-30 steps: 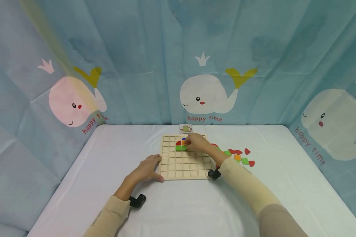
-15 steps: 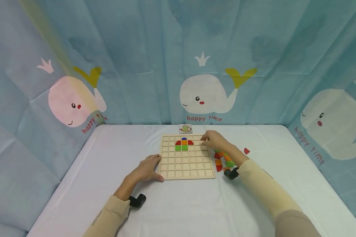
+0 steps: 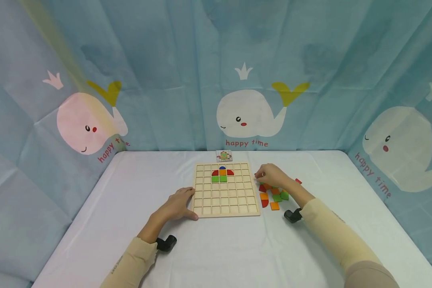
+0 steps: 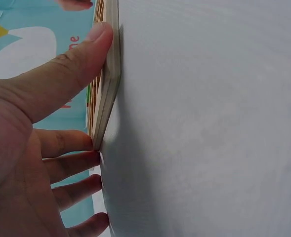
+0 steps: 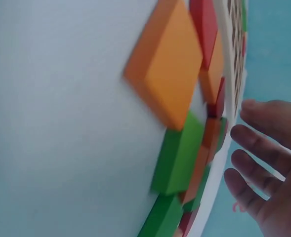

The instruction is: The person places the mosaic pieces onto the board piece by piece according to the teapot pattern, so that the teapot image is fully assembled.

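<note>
A wooden grid board (image 3: 225,200) lies on the table. Near its far side sit a blue half-round piece (image 3: 222,168), an orange square (image 3: 222,173), two red quarter-round pieces (image 3: 230,173) and two green squares (image 3: 215,179). My left hand (image 3: 178,204) spans the board's near left corner; in the left wrist view its thumb (image 4: 71,74) rests against the edge and the fingers are spread nearly straight. Right of the board, my right hand (image 3: 272,176) reaches down by a red piece (image 3: 256,175) at its fingertips. In the right wrist view its fingers (image 5: 264,145) are loosely bent, holding nothing visible.
Loose orange, green and red pieces lie right of the board, among them an orange square (image 3: 275,206) and a green square (image 3: 284,195). A small pattern card (image 3: 224,155) stands behind the board. A blue whale-print curtain (image 3: 187,112) hangs beyond the white table (image 3: 219,252).
My right hand has left the board and moved right to the loose pieces. A red quarter-round piece now shows on the board where that hand was. The left hand has stayed put.
</note>
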`<state>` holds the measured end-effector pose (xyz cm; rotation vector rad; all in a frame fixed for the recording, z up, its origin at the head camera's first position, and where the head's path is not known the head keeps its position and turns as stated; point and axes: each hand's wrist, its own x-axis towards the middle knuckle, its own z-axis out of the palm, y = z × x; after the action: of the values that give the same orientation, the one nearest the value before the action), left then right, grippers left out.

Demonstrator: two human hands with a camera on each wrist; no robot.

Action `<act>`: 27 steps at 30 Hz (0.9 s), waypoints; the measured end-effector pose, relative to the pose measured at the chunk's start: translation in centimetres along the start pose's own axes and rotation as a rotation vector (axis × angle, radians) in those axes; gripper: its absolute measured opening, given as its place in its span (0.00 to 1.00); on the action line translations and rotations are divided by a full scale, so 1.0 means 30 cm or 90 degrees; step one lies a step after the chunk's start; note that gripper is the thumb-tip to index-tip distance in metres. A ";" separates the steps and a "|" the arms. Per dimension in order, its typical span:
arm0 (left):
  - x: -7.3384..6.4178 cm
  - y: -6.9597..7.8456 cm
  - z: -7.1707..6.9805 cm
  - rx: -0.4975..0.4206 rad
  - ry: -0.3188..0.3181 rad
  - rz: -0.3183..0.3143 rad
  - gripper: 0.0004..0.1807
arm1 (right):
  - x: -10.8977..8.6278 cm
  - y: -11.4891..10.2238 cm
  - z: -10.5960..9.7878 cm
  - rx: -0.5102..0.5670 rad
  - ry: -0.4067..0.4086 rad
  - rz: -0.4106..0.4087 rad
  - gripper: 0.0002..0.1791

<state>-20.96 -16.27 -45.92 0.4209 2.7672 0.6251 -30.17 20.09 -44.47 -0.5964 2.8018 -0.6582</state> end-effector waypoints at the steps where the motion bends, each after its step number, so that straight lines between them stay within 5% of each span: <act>1: 0.000 0.000 0.001 -0.001 0.000 0.001 0.54 | -0.003 0.005 -0.001 -0.001 -0.004 0.007 0.09; 27: -0.003 0.007 -0.003 0.005 -0.004 -0.004 0.54 | -0.005 0.078 -0.048 -0.045 -0.058 0.125 0.12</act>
<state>-20.85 -16.15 -45.75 0.4149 2.7657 0.6104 -31.22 22.62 -44.27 -0.3475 2.7606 -0.4818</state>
